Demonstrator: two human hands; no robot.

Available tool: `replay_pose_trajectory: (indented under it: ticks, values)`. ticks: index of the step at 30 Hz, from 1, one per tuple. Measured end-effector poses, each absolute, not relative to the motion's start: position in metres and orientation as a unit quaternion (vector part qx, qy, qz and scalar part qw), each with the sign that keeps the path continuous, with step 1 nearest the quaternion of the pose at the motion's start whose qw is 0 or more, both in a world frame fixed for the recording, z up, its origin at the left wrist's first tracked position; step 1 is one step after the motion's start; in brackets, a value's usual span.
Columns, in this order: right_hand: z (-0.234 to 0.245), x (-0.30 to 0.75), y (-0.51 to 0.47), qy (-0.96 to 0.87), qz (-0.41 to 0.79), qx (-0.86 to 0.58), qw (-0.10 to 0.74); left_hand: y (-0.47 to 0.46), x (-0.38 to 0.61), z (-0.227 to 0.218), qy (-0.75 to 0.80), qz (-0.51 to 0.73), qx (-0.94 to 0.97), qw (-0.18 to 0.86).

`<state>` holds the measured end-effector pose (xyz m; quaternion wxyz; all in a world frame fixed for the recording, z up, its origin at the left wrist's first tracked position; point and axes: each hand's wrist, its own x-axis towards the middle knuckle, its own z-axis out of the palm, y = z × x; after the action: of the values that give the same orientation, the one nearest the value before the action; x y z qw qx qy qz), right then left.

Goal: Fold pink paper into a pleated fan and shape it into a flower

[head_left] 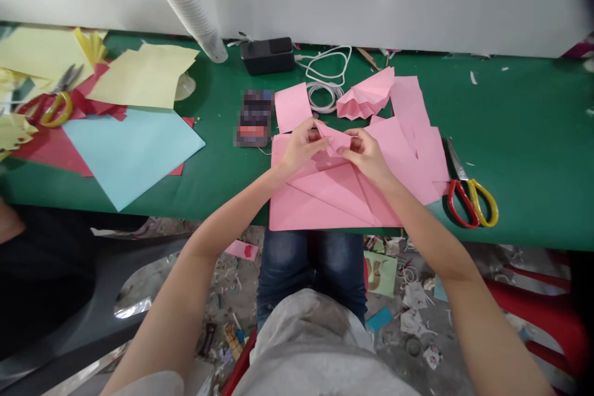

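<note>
Head view: left grip [302,146] and right grip [367,152] pinch folded pink paper [336,136] between them.

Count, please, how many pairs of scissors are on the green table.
2. The first scissors lie right of the pink papers; the second scissors lie at left, among coloured sheets. More could be hidden underneath.

We see smooth, matt paper in the folded piece [331,135] and in the large sheets [306,209] beneath it; the fan [367,94] on the far side is paper too, sharply pleated. At the right, the scissors [461,172] pair shiny metal blades with glossy, plastic-looking handles. We find the tabletop [529,148] smooth with a faint sheen, the far box [268,57] smooth and plastic-looking, and the near jeans [284,266] faded denim.
</note>
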<state>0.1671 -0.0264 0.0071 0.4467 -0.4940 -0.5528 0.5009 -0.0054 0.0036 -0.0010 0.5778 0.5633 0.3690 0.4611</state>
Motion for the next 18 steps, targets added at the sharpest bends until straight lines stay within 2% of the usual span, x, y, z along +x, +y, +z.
replay_pose_trajectory:
  ticks: [8, 18]
  values:
    - [0.0082, 0.166, -0.0275, -0.547, 0.542, -0.487, 0.412, -0.0036, -0.0017, 0.0056, 0.355, 0.44, 0.599, 0.567]
    - [0.0109, 0.1642, -0.0285, -0.574, 0.527, -0.472, 0.412, -0.006, -0.0003, 0.0044, 0.318, 0.401, 0.598, 0.616]
